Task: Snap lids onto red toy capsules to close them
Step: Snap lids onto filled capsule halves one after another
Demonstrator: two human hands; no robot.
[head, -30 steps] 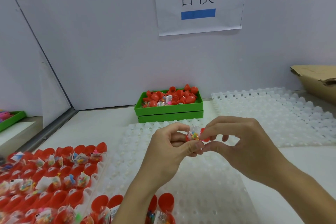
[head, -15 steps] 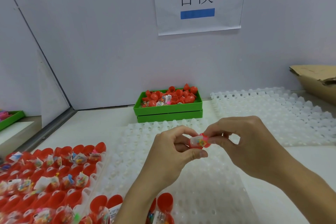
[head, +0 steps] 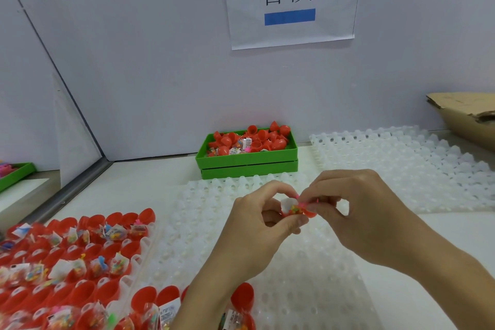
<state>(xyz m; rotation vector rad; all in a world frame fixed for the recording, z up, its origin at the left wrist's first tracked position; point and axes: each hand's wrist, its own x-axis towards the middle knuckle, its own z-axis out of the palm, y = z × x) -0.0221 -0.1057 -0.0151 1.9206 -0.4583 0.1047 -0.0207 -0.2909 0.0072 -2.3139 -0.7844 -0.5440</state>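
Hands shifted slightly right, left hand (head: 257, 225) and right hand (head: 359, 211) pinching capsule (head: 296, 209)

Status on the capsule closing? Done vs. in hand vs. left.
Done: no closed capsule shows clearly. In hand: the left hand and right hand pinch one red capsule, toy bag still poking out. Left: rows of open filled capsules in the tray at lower left, plus loose red halves in the green bin.

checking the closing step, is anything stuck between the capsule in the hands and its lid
Yes: the toy packet pokes out of the red capsule mouth, where the right hand pinches it; the left hand holds the capsule. No lid visible.
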